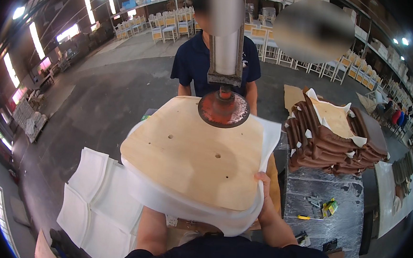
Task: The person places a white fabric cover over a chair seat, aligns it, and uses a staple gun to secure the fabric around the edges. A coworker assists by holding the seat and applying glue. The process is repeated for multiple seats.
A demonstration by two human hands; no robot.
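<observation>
- Right hand [263, 184] clasps the near right edge of the plywood seat board [190, 154], thumb on top, fingers under the white foam pad [182, 206].
- Left hand is hidden beneath the pad; its grip cannot be told.

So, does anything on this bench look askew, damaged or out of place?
Nothing looks damaged. The tan plywood seat board lies on white foam padding that sticks out unevenly past its edges. The right hand grips the near right edge; the left hand is hidden beneath. The round red press disc sits toward the far edge, not centred.
</observation>
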